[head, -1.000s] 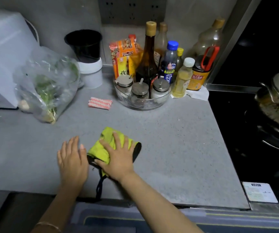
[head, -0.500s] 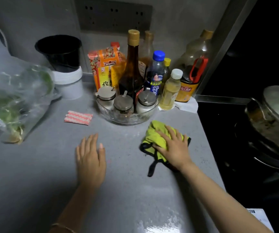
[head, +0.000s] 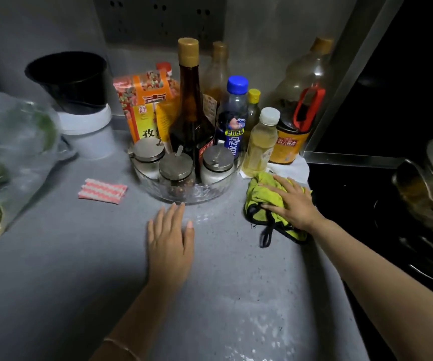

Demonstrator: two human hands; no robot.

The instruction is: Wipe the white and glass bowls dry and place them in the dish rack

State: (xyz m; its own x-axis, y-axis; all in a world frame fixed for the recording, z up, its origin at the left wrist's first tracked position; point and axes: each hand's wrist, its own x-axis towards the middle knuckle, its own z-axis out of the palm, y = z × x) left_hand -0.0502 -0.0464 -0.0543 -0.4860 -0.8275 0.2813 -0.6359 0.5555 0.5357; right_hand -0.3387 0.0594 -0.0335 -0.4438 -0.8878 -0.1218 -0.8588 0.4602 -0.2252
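The right grip [head: 292, 204], fingers flat and released, is pressing the crumpled yellow-green cloth [head: 258, 188] onto the grey desk [head: 80, 269] at its far right edge. The left grip [head: 171, 241] is lying released nearby. Soft and limp, the cloth is probably gathering best at its bunched middle. The 2 bowls are not showing.

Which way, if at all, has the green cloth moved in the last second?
Yes. The right hand slid the cloth from in front of the glass tray rightward and back, to the tray's right side.
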